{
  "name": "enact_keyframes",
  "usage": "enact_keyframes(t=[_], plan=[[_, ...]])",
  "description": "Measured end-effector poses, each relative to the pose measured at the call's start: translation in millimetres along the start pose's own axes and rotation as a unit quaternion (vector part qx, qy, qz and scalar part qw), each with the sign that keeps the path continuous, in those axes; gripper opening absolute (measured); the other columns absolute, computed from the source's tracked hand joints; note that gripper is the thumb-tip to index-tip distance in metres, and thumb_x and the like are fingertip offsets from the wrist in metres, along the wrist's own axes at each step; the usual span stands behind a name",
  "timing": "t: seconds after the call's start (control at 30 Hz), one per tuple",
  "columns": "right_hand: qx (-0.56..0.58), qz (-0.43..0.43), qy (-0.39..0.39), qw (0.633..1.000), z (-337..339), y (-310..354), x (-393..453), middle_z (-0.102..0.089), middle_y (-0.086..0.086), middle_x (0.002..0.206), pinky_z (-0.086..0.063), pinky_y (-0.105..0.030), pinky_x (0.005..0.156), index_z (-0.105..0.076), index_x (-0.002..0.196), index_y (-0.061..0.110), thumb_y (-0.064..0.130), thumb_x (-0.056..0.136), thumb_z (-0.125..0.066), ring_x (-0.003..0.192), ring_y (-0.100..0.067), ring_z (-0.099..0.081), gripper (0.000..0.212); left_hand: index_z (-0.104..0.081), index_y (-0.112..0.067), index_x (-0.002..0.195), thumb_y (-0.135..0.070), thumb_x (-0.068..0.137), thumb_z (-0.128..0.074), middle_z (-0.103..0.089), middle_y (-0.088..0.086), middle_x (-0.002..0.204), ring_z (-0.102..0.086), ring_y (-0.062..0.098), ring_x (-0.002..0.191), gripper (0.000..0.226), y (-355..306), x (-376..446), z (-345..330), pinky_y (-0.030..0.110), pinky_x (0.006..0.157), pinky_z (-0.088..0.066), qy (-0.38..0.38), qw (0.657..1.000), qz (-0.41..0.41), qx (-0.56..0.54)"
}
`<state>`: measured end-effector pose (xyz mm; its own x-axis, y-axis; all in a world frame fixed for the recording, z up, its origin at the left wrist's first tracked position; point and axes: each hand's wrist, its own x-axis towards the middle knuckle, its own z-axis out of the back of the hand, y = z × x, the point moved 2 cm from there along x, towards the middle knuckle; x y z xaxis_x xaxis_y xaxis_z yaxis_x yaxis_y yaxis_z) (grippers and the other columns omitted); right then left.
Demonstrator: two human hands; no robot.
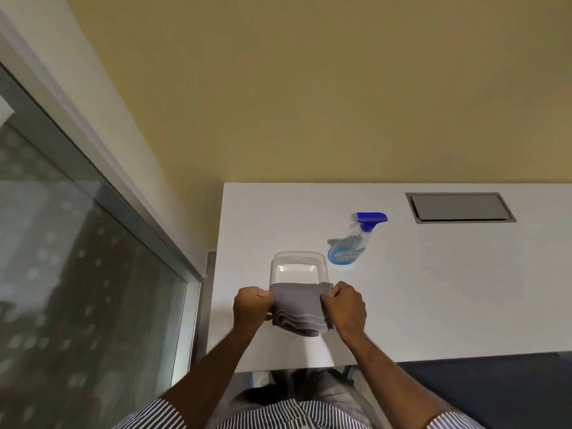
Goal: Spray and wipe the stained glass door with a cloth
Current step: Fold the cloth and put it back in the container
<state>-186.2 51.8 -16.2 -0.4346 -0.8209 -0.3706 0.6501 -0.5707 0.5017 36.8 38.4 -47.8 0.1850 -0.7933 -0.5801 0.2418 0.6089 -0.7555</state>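
A folded grey cloth (299,308) is held just above the white table (433,289), in front of me. My left hand (250,308) grips its left edge and my right hand (345,306) grips its right edge. A clear spray bottle (351,247) with blue liquid and a blue trigger head lies on the table beyond my right hand. The glass door (77,274), spotted with pale marks, fills the left side in a grey metal frame.
A clear plastic container (298,267) sits on the table right behind the cloth. A grey rectangular hatch (459,207) is set into the table's far right. A yellow wall rises behind the table. Dark floor lies at the lower right.
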Motion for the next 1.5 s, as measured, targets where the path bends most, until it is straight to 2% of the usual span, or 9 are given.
enact_keyframes(t=[0.2,0.47,0.57,0.7,0.8,0.9,1.17,1.33,1.5], plan=[[-0.035,0.014,0.004,0.999,-10.3,-4.4,3.1,-0.057,0.004,0.072,-0.032,-0.024,0.053,-0.051,0.08,0.017,0.028,0.091,-0.065,0.061,-0.013,-0.049,0.02,-0.078,-0.003,0.083,-0.02,0.084,-0.08,-0.076,0.011,0.073,-0.074,0.024,0.061,0.017,3.3,0.5,-5.3,0.041,0.06,-0.065,-0.011,0.994,-0.069,0.089],[-0.062,0.057,-0.013,0.996,-24.6,-12.1,9.5,-0.067,0.0,0.093,-0.053,-0.029,0.072,-0.061,0.098,0.017,0.033,0.097,-0.061,0.081,-0.018,-0.064,0.016,-0.076,-0.011,0.087,-0.03,0.089,-0.076,-0.074,0.004,0.076,-0.071,0.02,0.067,0.019,7.1,3.6,-10.0,0.041,0.073,-0.064,-0.035,0.986,-0.083,0.143],[-0.072,0.076,-0.018,0.994,-23.3,-15.3,13.0,-0.059,-0.004,0.113,-0.053,-0.027,0.08,-0.064,0.111,0.014,0.035,0.099,-0.062,0.094,-0.018,-0.062,0.024,-0.076,-0.01,0.092,-0.03,0.089,-0.076,-0.076,0.005,0.085,-0.068,0.017,0.071,0.02,4.4,0.8,-13.0,0.029,0.071,-0.058,-0.045,0.981,-0.088,0.169],[-0.054,0.068,-0.006,0.996,-26.5,-19.3,21.6,-0.056,-0.002,0.122,-0.046,-0.02,0.078,-0.06,0.115,0.015,0.033,0.099,-0.063,0.088,-0.012,-0.053,0.025,-0.073,-0.014,0.093,-0.03,0.088,-0.077,-0.075,0.003,0.09,-0.061,0.011,0.071,0.017,1.8,0.4,-16.3,0.013,0.062,-0.043,-0.065,0.971,-0.101,0.207],[-0.035,0.077,0.021,0.996,-33.5,-26.2,25.0,-0.05,0.0,0.143,-0.05,-0.025,0.092,-0.058,0.129,0.017,0.034,0.101,-0.058,0.113,-0.017,-0.058,0.033,-0.064,-0.017,0.094,-0.028,0.086,-0.079,-0.069,0.004,0.095,-0.062,0.013,0.076,0.02,4.0,1.8,-21.6,0.018,0.069,-0.049,-0.073,0.965,-0.111,0.226],[-0.026,0.084,0.049,0.995,-35.4,-29.4,27.5,-0.037,0.004,0.161,-0.046,-0.032,0.108,-0.055,0.139,0.02,0.034,0.102,-0.056,0.139,-0.02,-0.048,0.039,-0.055,-0.018,0.105,-0.025,0.085,-0.08,-0.065,0.004,0.103,-0.061,0.014,0.079,0.033,3.5,1.6,-28.5,0.022,0.072,-0.054,-0.074,0.958,-0.122,0.249],[-0.081,0.19,-0.024,0.978,-32.5,-20.9,31.6,-0.067,-0.005,0.125,-0.058,-0.028,0.09,-0.06,0.124,0.014,0.032,0.1,-0.066,0.106,-0.024,-0.071,0.031,-0.045,-0.015,0.138,-0.026,0.084,-0.082,-0.062,0.01,0.133,-0.071,0.028,0.105,0.066,5.4,9.9,-37.0,0.034,0.088,-0.059,-0.062,0.951,-0.111,0.28],[-0.185,0.212,0.028,0.959,-36.4,-27.4,37.1,-0.05,-0.006,0.155,-0.053,-0.036,0.105,-0.062,0.123,0.017,0.036,0.105,-0.055,0.135,-0.026,-0.056,0.027,-0.042,-0.015,0.142,-0.029,0.084,-0.081,-0.06,0.01,0.138,-0.07,0.03,0.111,0.071,8.2,14.5,-39.2,0.036,0.092,-0.058,-0.054,0.947,-0.108,0.297],[-0.155,0.204,0.037,0.966,-26.2,-24.9,39.5,-0.041,-0.004,0.161,-0.048,-0.036,0.11,-0.062,0.126,0.02,0.039,0.104,-0.057,0.142,-0.023,-0.048,0.03,-0.035,-0.013,0.149,-0.044,0.084,-0.077,-0.054,0.012,0.146,-0.062,0.032,0.124,0.084,5.6,16.8,-40.0,0.04,0.097,-0.057,-0.059,0.948,-0.115,0.292]])
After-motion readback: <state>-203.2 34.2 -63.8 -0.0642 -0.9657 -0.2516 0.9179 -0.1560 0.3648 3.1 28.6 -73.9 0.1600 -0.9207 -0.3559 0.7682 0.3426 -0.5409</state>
